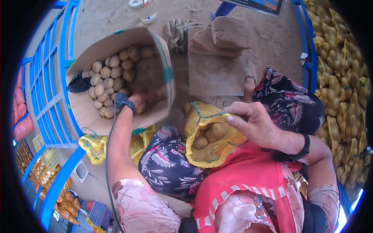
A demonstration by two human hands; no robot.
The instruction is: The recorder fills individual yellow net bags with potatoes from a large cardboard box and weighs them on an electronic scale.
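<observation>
Potatoes lie piled in an open cardboard box with green tape on its edges. My left hand reaches into the box among the potatoes; its fingers are blurred, and whether they grip one cannot be told. Thumb and fingers of my right hand pinch the rim of a yellow mesh bag with green string. The bag's mouth faces up, showing several potatoes inside. It sits between my knees, to the right of the box. A black plastic piece lies inside the box's left side.
Beyond the bag, broken bricks rest on a flat plate, beside dirty gloves. More yellow mesh bags lie by the box. Blue metal railings stand left; filled potato bags are stacked right. A scale display is above.
</observation>
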